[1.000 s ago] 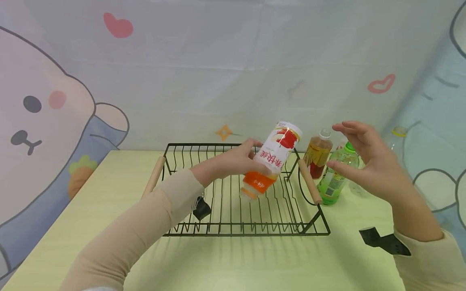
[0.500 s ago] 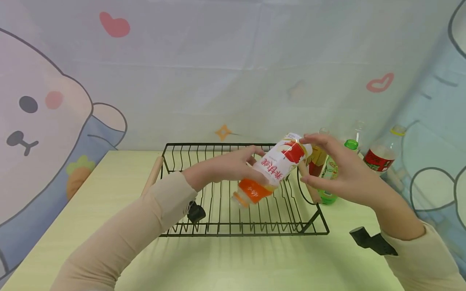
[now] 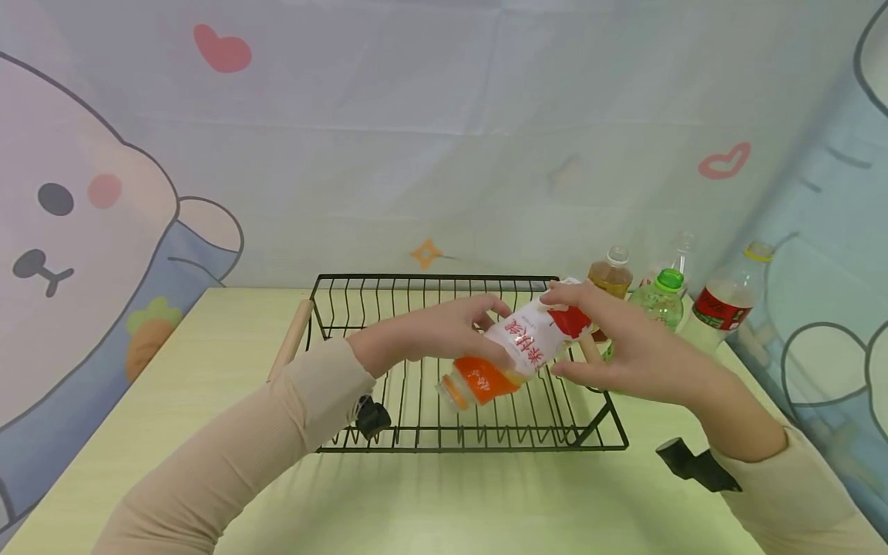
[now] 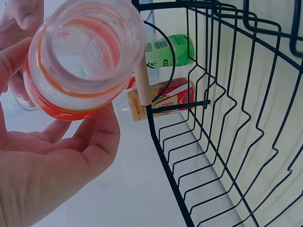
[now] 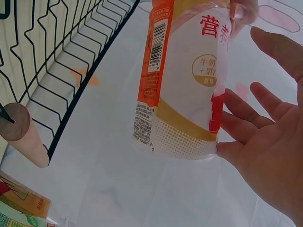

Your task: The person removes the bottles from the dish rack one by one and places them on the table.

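A white plastic drink bottle (image 3: 534,338) with an orange neck band and red print is held tilted above a black wire dish rack (image 3: 444,449). Its mouth points down to the left; the left wrist view shows it uncapped. My left hand (image 3: 454,327) grips the bottle near its neck, thumb on the near side. At the raised base, my right hand (image 3: 627,347) has its fingers spread about the bottle. In the right wrist view, fingertips of the right hand (image 5: 270,127) touch or nearly touch the bottle's side near its base, while the thumb looks apart from it.
Wooden handles, such as the left one (image 3: 291,339), flank the rack. Beyond its right end stand an amber bottle (image 3: 610,276), a green-capped bottle (image 3: 662,297), a red-labelled clear bottle (image 3: 721,310) and another clear bottle (image 3: 683,262). A printed cloth (image 3: 347,154) hangs behind the table.
My right hand has moved left and down from beside the standing bottles to the held bottle's base. The bottle has tipped further toward horizontal in my left hand.
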Motion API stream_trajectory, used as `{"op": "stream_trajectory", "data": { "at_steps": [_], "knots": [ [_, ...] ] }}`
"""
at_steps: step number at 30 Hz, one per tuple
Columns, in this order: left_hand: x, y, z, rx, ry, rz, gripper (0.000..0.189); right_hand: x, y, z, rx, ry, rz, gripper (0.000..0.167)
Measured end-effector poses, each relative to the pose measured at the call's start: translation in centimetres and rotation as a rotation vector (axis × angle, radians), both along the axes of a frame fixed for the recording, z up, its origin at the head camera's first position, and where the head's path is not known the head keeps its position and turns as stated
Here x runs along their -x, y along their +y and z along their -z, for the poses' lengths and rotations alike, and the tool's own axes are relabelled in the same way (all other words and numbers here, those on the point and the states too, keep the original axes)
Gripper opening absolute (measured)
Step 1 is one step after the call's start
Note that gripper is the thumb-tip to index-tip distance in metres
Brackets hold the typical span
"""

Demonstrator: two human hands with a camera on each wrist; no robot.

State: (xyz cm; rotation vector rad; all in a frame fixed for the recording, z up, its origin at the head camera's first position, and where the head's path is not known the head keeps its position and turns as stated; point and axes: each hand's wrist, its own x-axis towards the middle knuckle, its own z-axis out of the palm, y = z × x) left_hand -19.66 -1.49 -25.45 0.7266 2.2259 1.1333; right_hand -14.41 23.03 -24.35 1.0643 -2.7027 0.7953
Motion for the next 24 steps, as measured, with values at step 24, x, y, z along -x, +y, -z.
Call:
{"op": "stream_trajectory", "data": {
  "at_steps": [24],
  "knots": [
    [-0.6, 0.7, 1.3, -0.028, -0.014, 0.017, 0.052, 0.2, -0.9, 1.8, -0.166, 0.061, -0.051, 0.052]
  ]
}}
